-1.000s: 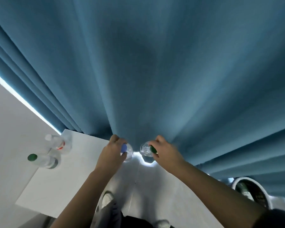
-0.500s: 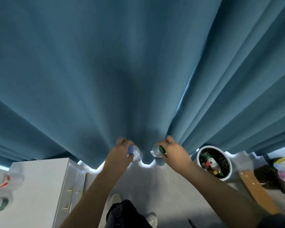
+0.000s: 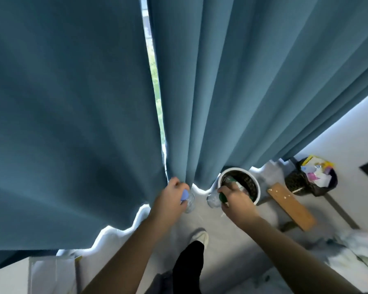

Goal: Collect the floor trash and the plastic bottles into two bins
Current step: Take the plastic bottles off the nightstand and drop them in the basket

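My left hand (image 3: 170,199) grips a clear plastic bottle with a blue cap (image 3: 188,199) by its top. My right hand (image 3: 235,201) grips a clear plastic bottle with a green cap (image 3: 214,199), held just left of a white round bin (image 3: 255,188). That bin stands on the floor by the curtain and holds bottles. Further right, a black mesh bin (image 3: 293,181) is full of crumpled paper and wrappers.
A blue curtain (image 3: 83,124) hangs close in front, with a narrow gap of daylight. A wooden bench seat (image 3: 291,205) stands between the bins. A white cabinet (image 3: 51,274) is at the lower left, crumpled bedding (image 3: 353,249) at the lower right. My foot (image 3: 199,236) is on the grey floor.
The view has swung right, away from the white cabinet with its bottles. Both hands carried their bottles along, and the right hand now reaches the white bin's rim.
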